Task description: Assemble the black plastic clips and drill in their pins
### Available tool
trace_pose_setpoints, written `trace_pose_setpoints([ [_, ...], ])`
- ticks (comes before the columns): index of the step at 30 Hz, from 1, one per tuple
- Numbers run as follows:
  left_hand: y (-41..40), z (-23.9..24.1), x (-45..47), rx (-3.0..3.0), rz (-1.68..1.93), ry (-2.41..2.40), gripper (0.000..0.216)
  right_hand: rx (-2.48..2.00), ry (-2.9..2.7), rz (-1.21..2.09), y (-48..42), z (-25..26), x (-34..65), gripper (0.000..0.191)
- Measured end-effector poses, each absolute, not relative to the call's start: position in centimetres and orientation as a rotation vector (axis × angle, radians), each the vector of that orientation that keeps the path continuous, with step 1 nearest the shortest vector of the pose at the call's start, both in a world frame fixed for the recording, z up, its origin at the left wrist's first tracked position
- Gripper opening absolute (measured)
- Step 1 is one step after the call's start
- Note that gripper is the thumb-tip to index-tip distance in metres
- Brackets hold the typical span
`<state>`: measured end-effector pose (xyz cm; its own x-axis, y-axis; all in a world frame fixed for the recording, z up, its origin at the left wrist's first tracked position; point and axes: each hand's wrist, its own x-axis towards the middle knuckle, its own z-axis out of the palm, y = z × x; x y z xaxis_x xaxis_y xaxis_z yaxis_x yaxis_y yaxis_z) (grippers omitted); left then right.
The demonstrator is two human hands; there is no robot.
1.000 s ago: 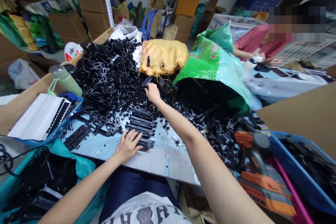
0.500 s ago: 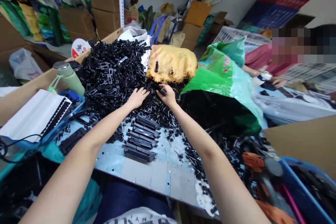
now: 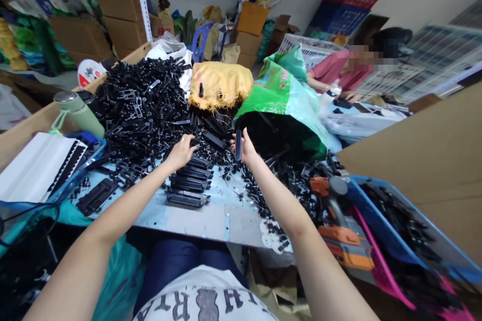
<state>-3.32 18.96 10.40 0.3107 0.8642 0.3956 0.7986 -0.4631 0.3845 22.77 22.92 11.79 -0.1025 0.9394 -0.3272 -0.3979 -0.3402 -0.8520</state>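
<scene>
My right hand [image 3: 248, 149] is closed around a slim black plastic part [image 3: 238, 145], held upright with its long flat face toward me. My left hand [image 3: 182, 152] is curled near the left heap, thumb and fingers pinched together. Something dark shows at its fingertips, too small to make out. Just below it, several long black plastic parts [image 3: 188, 184] lie side by side in a stack on the blue table [image 3: 222, 210]. Screws and small black pieces [image 3: 226, 168] are scattered between my hands.
A tall heap of black clips [image 3: 139, 100] fills the left. Behind are a yellow sack [image 3: 222, 83] and an open green sack [image 3: 278, 93]. An orange cordless drill [image 3: 344, 246] lies at right, beside a blue basket [image 3: 406, 215]. A green bottle [image 3: 77, 110] stands left. A person [image 3: 335, 72] sits beyond.
My hands have drawn apart and back from the pile by the yellow sack. My right hand has turned, bringing the black part upright into view. The whole view has shifted toward the right.
</scene>
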Motion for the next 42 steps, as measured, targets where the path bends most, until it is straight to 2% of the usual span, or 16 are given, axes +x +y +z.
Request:
trace_pose_setpoints([
  [3, 9.7, 9.6, -2.8, 2.366, 0.697, 1.373, 0.031, -1.167, -0.913, 1.742, 19.4, 11.1, 23.1, 0.042],
  [7, 0.1, 6.5, -2.4, 2.468, 0.389, 1.22, 0.03, -1.253, -1.78, 1.421, 12.5, 8.3, 21.9, 0.044],
  [10, -1.8, 4.0, -2.3, 2.533, 0.256, 1.323, 0.032, -1.172, -2.468, 1.101, 7.3, 6.1, 20.9, 0.048],
  [14, -0.1, 1.7, -2.6, 2.545, 0.211, 1.56, 0.032, -1.254, -2.88, 0.634, 3.5, 4.7, 21.1, 0.057],
  [17, 0.6, 1.1, -2.8, 2.476, 0.304, 1.663, 0.032, -1.294, -2.932, 0.491, 2.6, 4.5, 22.1, 0.053],
  [21, -0.8, 1.5, -2.4, 2.259, 0.641, 1.593, 0.035, -1.365, -2.754, 0.529, 1.6, 4.1, 22.2, 0.051],
  [23, -1.7, 2.1, -1.5, 2.046, 0.841, 1.494, 0.035, -1.348, -2.493, 0.685, 1.0, 3.8, 21.1, 0.048],
  [25, -2.2, 2.8, -0.2, 1.815, 0.963, 1.389, 0.036, -1.301, -2.116, 0.979, 0.5, 3.7, 19.5, 0.047],
  [28, -2.4, 4.1, 1.5, 1.614, 1.095, 1.342, 0.039, -1.231, -1.552, 1.418, -0.1, 4.0, 17.4, 0.055],
  [30, -2.3, 5.1, 2.2, 1.629, 1.171, 1.375, 0.037, -1.195, -1.388, 1.523, -0.1, 4.4, 17.1, 0.059],
  [36, -2.4, 6.6, 2.2, 1.853, 1.119, 1.381, 0.036, -1.033, -1.825, 1.142, 0.9, 5.5, 19.9, 0.047],
  [40, -1.6, 5.6, 0.4, 1.846, 1.076, 1.443, 0.035, -1.016, -2.195, 0.805, 1.2, 5.9, 21.9, 0.05],
  [42, -1.2, 4.8, -0.9, 1.808, 1.037, 1.538, 0.034, -0.934, -2.524, 0.72, 0.8, 6.0, 22.8, 0.044],
])
